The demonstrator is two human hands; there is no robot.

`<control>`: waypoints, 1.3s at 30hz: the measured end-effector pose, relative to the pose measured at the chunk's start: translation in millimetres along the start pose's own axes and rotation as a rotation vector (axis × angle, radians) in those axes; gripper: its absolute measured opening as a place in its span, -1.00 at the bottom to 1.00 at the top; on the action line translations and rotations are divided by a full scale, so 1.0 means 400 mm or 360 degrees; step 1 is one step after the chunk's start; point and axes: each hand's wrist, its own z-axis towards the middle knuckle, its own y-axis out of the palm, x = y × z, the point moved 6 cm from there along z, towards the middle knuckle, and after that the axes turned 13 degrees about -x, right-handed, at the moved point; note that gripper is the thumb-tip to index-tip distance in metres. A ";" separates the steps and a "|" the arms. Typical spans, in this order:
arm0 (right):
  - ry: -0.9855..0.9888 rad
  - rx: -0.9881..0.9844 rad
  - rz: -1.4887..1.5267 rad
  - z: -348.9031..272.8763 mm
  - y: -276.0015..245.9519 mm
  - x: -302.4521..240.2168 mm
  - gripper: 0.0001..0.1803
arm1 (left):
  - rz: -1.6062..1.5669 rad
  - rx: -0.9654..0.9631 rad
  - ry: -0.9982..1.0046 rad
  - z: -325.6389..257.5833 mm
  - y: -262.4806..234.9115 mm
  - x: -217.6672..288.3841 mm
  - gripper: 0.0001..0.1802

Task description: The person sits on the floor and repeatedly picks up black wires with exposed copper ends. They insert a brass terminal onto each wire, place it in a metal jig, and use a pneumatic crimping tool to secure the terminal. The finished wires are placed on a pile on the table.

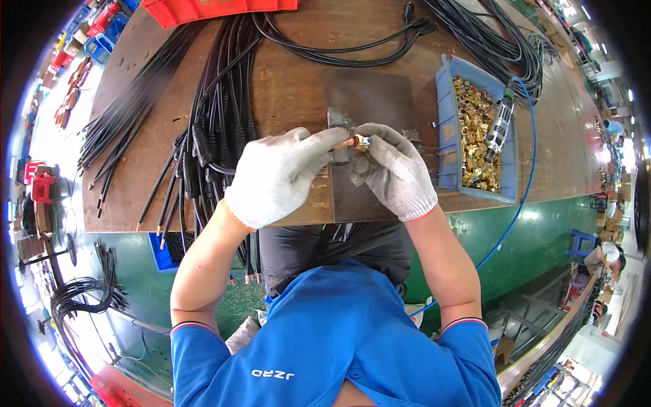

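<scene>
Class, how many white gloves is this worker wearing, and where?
2: one glove covers the left hand, left of the brass fitting; another glove covers the right hand, which holds that fitting.

You are wearing a blue short-sleeved shirt [325, 325] with white chest lettering [272, 374] and striped sleeve trim [464, 321]. You are wearing dark trousers [288, 251] and pale knitted gloves [270, 180] with orange cuff edges [424, 211].
</scene>
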 end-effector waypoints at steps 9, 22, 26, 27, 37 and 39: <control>0.0002 -0.0008 -0.0038 0.003 0.004 0.001 -0.68 | 0.0096 0.0005 0.0009 0.003 0.004 -0.001 -0.49; 0.0207 0.0264 -0.0585 -0.015 0.000 -0.040 -0.73 | 0.0508 -0.0067 0.0036 0.004 0.032 0.009 -0.49; 0.0293 0.0215 -0.1040 -0.001 0.009 -0.057 -0.76 | 0.0493 -0.0154 0.0009 0.004 0.042 0.000 -0.60; 0.0306 0.0169 -0.1158 0.004 0.013 -0.059 -0.76 | 0.0448 -0.0152 0.0002 0.004 0.047 -0.009 -0.64; 0.0378 0.0129 -0.1372 0.035 -0.001 -0.042 -0.75 | 0.0379 -0.0172 -0.0063 0.016 0.054 -0.045 -0.79; 0.0358 0.0125 -0.1388 0.044 -0.006 -0.043 -0.75 | 0.0437 -0.0193 -0.0135 0.020 0.054 -0.051 -0.79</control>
